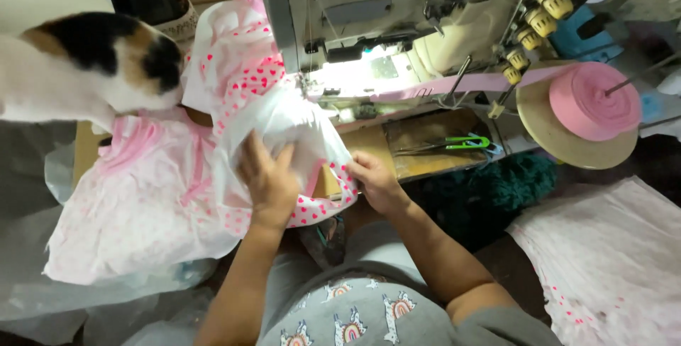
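Light: a small lamp under the sewing machine (397,41) glares white on the needle area — dimmer elsewhere.
Shadows: dark beneath the table.
Sharpness: soft overall — hands slightly blurred.
Edges: wide-angle bending.

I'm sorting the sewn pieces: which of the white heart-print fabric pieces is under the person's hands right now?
The piece at the sewing machine, under the left hand and right hand: fabric. The right-side pile lies untouched.

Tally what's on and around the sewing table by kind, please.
Sewing machine: 1
Roll of pink tape: 1
Green-handled tweezers: 1
Calico cat: 1
White fabric with pink hearts under both hands, left hand, right hand: 1
Piles of similar fabric: 2
Total: 7
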